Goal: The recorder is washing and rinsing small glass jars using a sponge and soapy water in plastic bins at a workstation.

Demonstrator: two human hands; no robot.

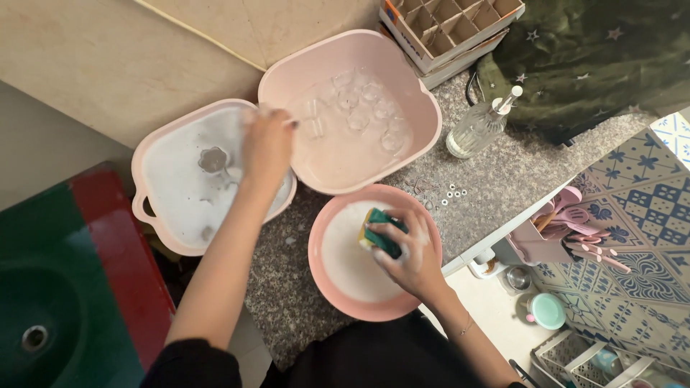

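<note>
Hands: a sponge (381,233) is squeezed by the right hand (410,251) over the round bowl (338,287); a glass (310,118), at 12 o'clock, is pinched by the left hand (267,147) over the soapy tub (180,215).

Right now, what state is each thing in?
Left hand: blurred over the two tubs; grip unclear.
Right hand: grip closed on sponge.
Round pink bowl: holds white foam.
Left pink tub: foamy water, a glass inside.
Back pink tub: holds clear glasses.
Spray bottle: lying down.
</note>
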